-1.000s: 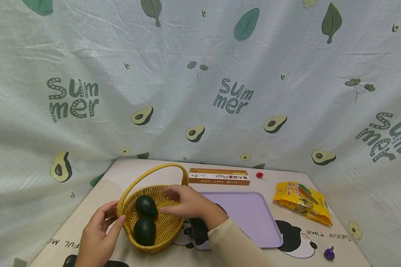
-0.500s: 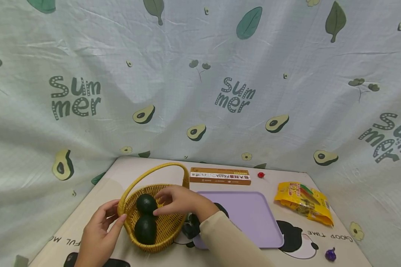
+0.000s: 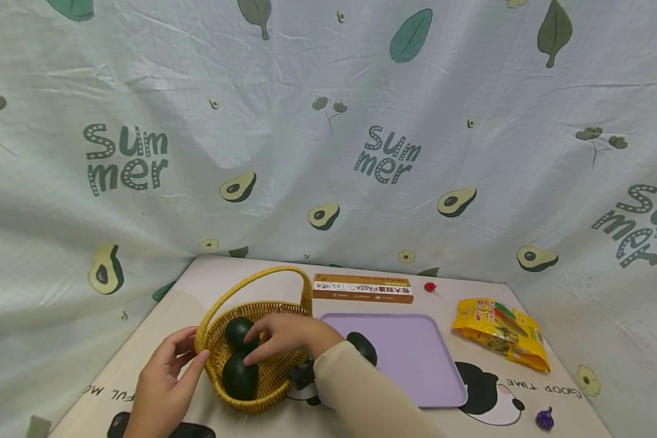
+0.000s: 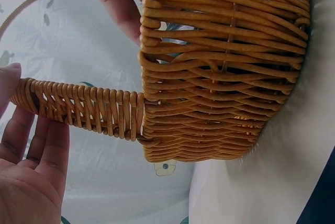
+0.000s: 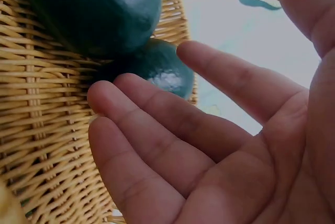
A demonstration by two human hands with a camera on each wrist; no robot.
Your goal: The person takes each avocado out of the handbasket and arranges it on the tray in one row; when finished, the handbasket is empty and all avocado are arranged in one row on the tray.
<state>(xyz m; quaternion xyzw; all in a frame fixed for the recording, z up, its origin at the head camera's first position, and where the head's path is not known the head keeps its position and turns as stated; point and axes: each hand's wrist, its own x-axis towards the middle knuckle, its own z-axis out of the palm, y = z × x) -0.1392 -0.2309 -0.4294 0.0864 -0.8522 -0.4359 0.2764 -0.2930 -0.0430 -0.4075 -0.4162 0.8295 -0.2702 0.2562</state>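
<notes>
A yellow wicker basket [image 3: 274,374] with a hoop handle stands at the near left of the table and holds two dark green avocados [image 3: 236,330] [image 3: 238,378]. My right hand [image 3: 276,337] reaches into it with straight, spread fingers [image 5: 157,124], fingertips just short of the two avocados [image 5: 94,9] [image 5: 157,69]; it holds nothing. My left hand [image 3: 166,377] cups the basket's left side at the handle base [image 4: 78,111], fingers straight beside the wicker. A third avocado [image 3: 363,347] lies at the left edge of the purple tray [image 3: 416,365].
A long orange pasta box [image 3: 363,288] lies behind the tray, with a small red candy [image 3: 429,286] to its right. A yellow snack packet [image 3: 500,331] sits at the right, a purple candy [image 3: 544,418] near the front right. A printed cloth hangs close behind the table.
My right hand has moved left and down into the basket, from over its right rim to the avocados. The left hand has stayed at the handle base.
</notes>
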